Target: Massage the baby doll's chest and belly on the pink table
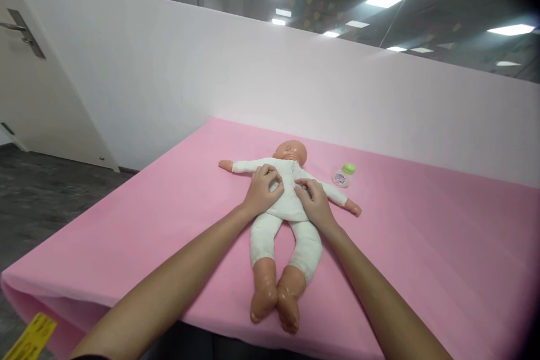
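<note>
Both forearms reach in from the near edge of the pink table [422, 247] and meet over a baby doll [283, 202] that lies on its back, feet toward the near edge and head toward the far edge by the white partition wall [253, 79]. Its bare feet rest close to the near edge; its arms are spread out to either side.

On the doll's chest, the left hand [262, 190] has its fingers curled and pinching the fabric of the white bodysuit [289, 188] that the doll wears. Just beside it, the right hand [313, 202] lies on the other side of the chest with the fingers bent, their tips gripping the same fabric. The two hands are close together, with a narrow strip of cloth between them.

Near the doll's head, toward the far right of the table and apart from the outstretched arm, stands a small white bottle [342, 176] with a green cap. It bears a label, but the print is too small to read.

At the near left corner, a yellow tag [31, 338] with dark writing shows below the table; its words cannot be made out.
</note>
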### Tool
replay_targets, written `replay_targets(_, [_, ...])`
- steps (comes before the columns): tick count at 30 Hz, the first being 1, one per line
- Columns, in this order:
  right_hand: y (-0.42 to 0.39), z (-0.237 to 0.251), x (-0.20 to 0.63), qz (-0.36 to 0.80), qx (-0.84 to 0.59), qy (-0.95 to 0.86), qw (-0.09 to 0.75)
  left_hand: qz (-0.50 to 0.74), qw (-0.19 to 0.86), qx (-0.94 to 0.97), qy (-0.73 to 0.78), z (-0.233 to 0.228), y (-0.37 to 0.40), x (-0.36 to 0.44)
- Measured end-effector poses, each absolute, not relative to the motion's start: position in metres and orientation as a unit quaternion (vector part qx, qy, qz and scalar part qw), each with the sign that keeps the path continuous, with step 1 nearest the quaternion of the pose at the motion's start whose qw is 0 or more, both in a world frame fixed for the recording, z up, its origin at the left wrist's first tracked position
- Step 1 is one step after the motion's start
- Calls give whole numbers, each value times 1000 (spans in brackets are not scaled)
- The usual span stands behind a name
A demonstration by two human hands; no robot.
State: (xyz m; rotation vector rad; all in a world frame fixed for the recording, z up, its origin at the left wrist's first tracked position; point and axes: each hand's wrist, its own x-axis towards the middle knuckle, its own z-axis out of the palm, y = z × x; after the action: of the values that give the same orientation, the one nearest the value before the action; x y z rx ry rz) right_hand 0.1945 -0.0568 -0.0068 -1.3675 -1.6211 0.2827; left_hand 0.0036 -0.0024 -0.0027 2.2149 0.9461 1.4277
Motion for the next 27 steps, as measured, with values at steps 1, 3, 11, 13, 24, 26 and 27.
replay_targets(1, [-57,-7,194,116,-560,-664,482,500,164,780,340,-2,-3,4])
replay_targets(3, [-57,-7,193,113,-558,-660,490,494,159,781,347,0,-4,4])
replay_targets(11, [-53,-16,195,108,-546,-662,502,474,203,792,328,-1,-2,1])
replay_targets(13, [-52,-16,197,107,-544,-667,497,472,204,791,331,-1,-2,1])
replay_targets(24, [-49,-16,199,101,-540,-671,498,483,211,785,325,-1,-1,2])
replay_targets(26, [-50,-16,198,103,-538,-670,502,482,212,785,325,-2,-1,1])
replay_targets(27, [-51,-16,197,105,-537,-669,502,481,214,785,326,-2,-1,1])
